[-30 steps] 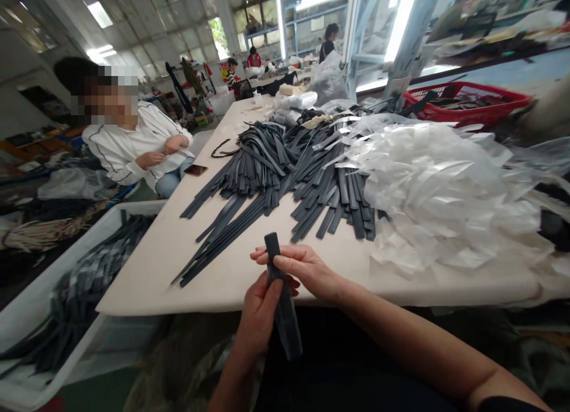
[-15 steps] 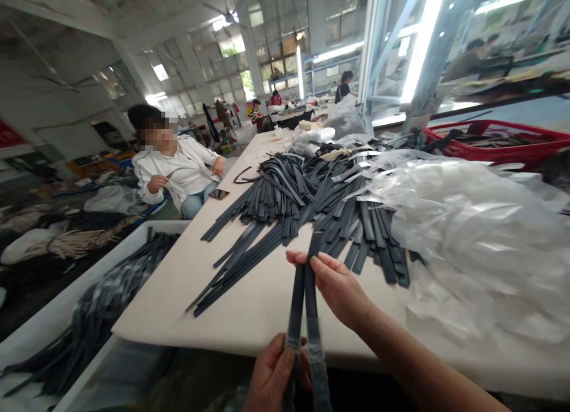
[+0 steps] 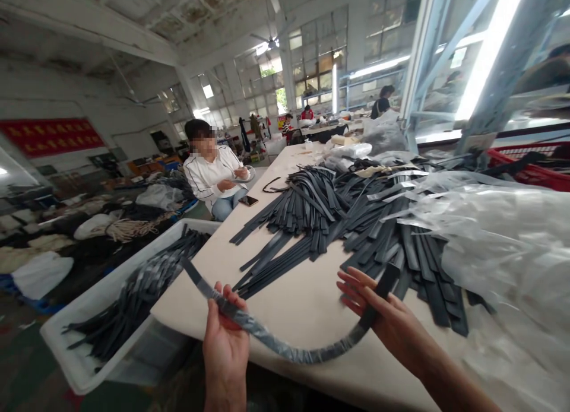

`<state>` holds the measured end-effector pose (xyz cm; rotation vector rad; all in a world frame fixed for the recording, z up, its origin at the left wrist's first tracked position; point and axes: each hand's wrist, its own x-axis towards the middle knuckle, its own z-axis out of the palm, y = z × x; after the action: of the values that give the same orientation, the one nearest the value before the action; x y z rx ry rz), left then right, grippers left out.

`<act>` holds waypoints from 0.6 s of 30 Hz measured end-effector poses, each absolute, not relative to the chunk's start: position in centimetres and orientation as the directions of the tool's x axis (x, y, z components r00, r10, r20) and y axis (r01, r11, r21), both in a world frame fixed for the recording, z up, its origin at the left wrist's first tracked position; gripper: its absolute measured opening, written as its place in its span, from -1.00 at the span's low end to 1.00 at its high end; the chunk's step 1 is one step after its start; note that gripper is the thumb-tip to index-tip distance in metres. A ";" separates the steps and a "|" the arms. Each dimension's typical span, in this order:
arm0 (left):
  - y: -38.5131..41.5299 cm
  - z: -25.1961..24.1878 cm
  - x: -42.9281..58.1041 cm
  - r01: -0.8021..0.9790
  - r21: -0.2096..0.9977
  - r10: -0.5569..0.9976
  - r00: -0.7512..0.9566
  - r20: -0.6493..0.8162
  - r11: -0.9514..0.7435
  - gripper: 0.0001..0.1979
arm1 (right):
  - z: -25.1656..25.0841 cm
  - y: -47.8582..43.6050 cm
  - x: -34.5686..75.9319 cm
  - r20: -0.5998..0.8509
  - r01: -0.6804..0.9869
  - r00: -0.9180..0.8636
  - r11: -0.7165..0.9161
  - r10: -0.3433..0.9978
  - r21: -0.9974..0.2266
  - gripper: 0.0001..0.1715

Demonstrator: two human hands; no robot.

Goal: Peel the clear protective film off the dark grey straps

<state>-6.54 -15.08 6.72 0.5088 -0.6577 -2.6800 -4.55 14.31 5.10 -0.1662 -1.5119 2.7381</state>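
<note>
A dark grey strap (image 3: pixel 307 355) sags in a U between my two hands, its middle stretch wrapped in clear, shiny plastic. My left hand (image 3: pixel 226 341), palm up, grips it by thumb and fingers near the left end, which sticks out past the fingertips. At the other end, my right hand (image 3: pixel 387 311) has the strap between thumb and palm, its fingers fairly straight and slightly blurred. Beyond my hands, a heap of similar dark straps (image 3: pixel 307 207) lies on the pale table (image 3: pixel 285 308), with several laid side by side toward me.
Clear plastic sleeves (image 3: pixel 521 222) are piled on the right, before a red basket (image 3: pixel 529 171). A white bin (image 3: pixel 78 370) of dark straps stands left of the table. A phone (image 3: pixel 248 201) lies at the table's left edge, near a seated person in white (image 3: pixel 209 177).
My hands have moved apart, left and right. The strap, earlier folded with both lengths hanging side by side, now spreads into a wide curve. The view has turned left.
</note>
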 end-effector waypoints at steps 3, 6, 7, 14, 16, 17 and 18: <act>-15.8 6.9 -6.9 0.274 0.478 -0.398 -0.900 -0.179 -0.835 -0.81 | 6.3 15.9 -4.0 -0.047 0.004 -0.996 -0.477 0.078 -0.879 -0.47; -15.7 7.6 -6.6 0.270 0.482 -0.375 -0.917 -0.135 -0.833 -0.85 | 9.3 18.1 -4.0 0.123 -0.188 -0.967 -0.294 0.224 -0.937 -0.40; -15.6 7.8 -6.3 0.249 0.477 -0.354 -0.924 -0.143 -0.843 -0.84 | 10.4 18.7 -4.0 0.173 -0.254 -0.932 -0.236 0.317 -0.938 -0.40; -13.2 7.5 -3.0 0.051 0.623 -0.130 -0.988 -0.082 -0.781 -0.73 | 12.6 18.5 -2.2 0.475 -0.308 -0.750 0.392 0.461 -0.867 -0.44; -11.9 6.9 -1.8 -0.019 0.682 -0.021 -0.999 -0.050 -0.731 -0.73 | 12.0 16.1 -1.8 0.413 -0.314 -0.901 0.456 0.133 -0.833 -0.48; -11.1 6.7 -1.2 -0.053 0.714 0.046 -0.999 -0.030 -0.698 -0.73 | 11.8 14.6 -1.7 0.373 -0.349 -0.927 0.444 -0.036 -0.825 -0.48; -10.2 6.4 -0.5 -0.083 0.750 0.122 -0.992 -0.003 -0.656 -0.72 | 11.7 13.0 -1.7 0.338 -0.379 -0.925 0.414 -0.173 -0.827 -0.47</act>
<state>-0.54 -10.24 6.40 -0.0779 -1.3388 -2.9653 -1.68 13.00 11.65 0.4889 -2.4679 1.5234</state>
